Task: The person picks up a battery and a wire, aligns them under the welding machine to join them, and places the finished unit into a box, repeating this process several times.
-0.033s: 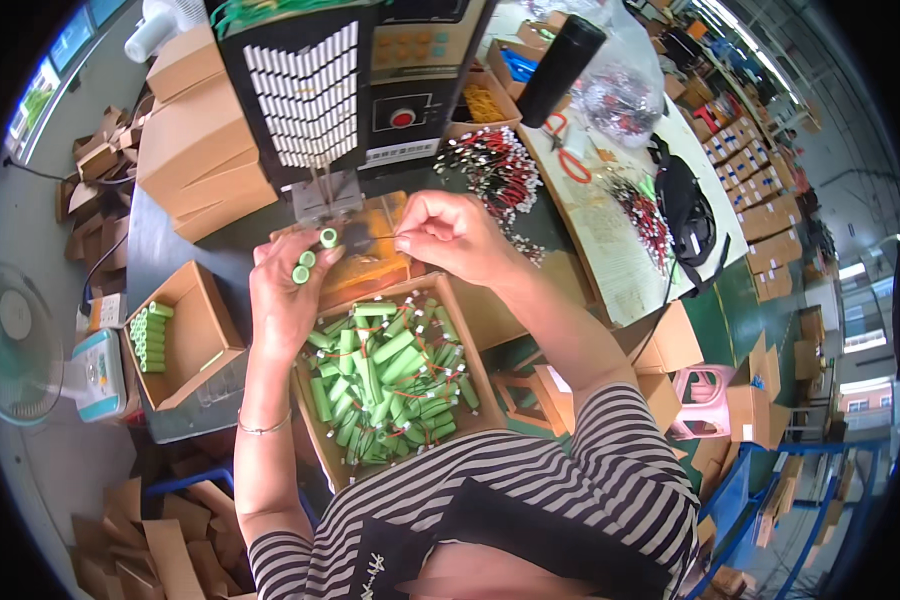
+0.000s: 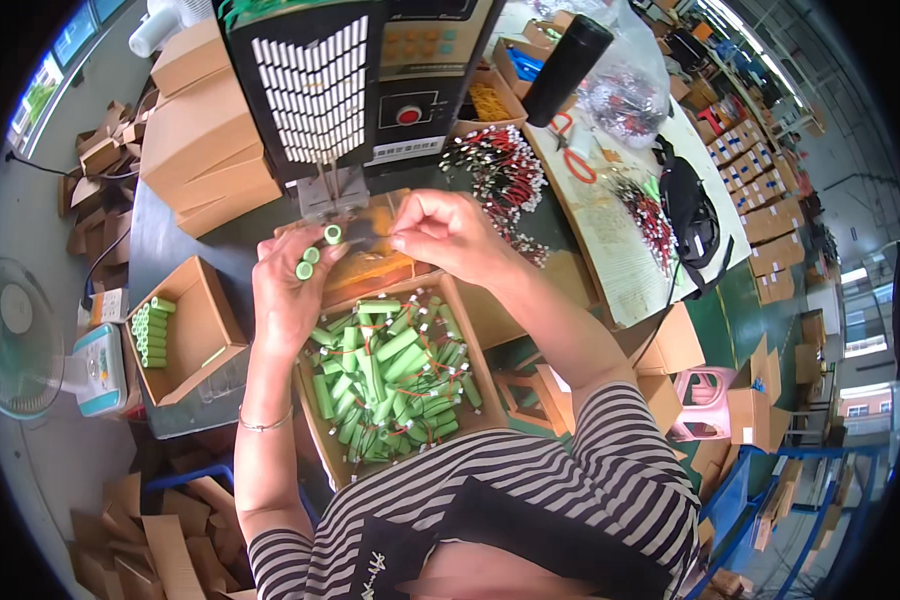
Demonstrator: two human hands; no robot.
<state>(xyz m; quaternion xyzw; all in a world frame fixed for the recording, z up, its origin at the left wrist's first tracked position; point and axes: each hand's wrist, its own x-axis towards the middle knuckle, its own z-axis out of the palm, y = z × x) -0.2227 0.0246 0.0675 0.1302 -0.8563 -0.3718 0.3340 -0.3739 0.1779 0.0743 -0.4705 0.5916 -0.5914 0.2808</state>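
Observation:
My left hand (image 2: 287, 290) is closed around three green cylindrical battery cells (image 2: 305, 270), their round ends facing up. One cell stands foremost at the fingertips, just below the metal electrodes (image 2: 332, 190) of a spot welder (image 2: 395, 110). To its right, my right hand (image 2: 450, 235) has thumb and forefinger pinched together; whatever lies between them is too small to make out. Both hands are over an orange-brown block (image 2: 375, 270) in front of the welder. Nearer me, a cardboard box (image 2: 482, 385) is heaped with green cells (image 2: 400, 345) carrying red and black wires and white connectors.
A small open box (image 2: 205, 350) with rows of green cells stands left, near a fan (image 2: 15, 320). Wired connectors (image 2: 500, 165) are piled right of the welder. A side table (image 2: 620, 270) holds scissors (image 2: 577, 160), a black bottle (image 2: 568, 70) and a black bag (image 2: 685, 205).
The whole view has shifted slightly, with the welder and boxes a little further right in the picture. Both hands keep nearly the same pose and place.

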